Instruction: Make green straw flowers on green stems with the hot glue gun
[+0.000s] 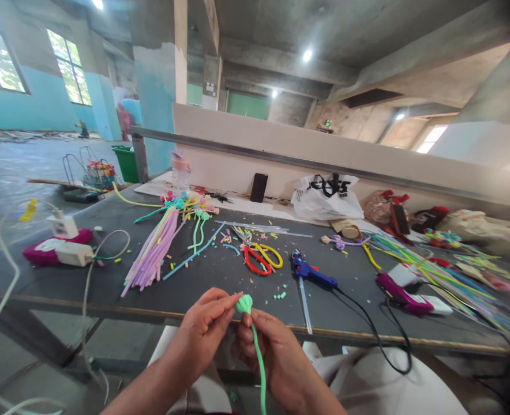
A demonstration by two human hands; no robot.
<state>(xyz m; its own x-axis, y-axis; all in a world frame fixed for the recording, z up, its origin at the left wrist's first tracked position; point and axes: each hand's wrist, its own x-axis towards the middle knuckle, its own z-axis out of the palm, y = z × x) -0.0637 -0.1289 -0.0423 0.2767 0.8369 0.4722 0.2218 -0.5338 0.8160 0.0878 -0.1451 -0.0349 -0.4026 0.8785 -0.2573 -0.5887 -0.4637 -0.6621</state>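
Both of my hands hold a green straw flower just in front of the table's near edge. My left hand pinches the curled green head from the left with fingertips closed. My right hand grips the green stem, which hangs down between my arms. On the dark table beyond lie red and yellow scissors and a blue glue gun with a clear glue stick.
A bundle of pink and purple straws lies at the left. More coloured straws fan out at the right. A power strip with white cables sits far left. A white plastic bag, phone and bottle stand at the back.
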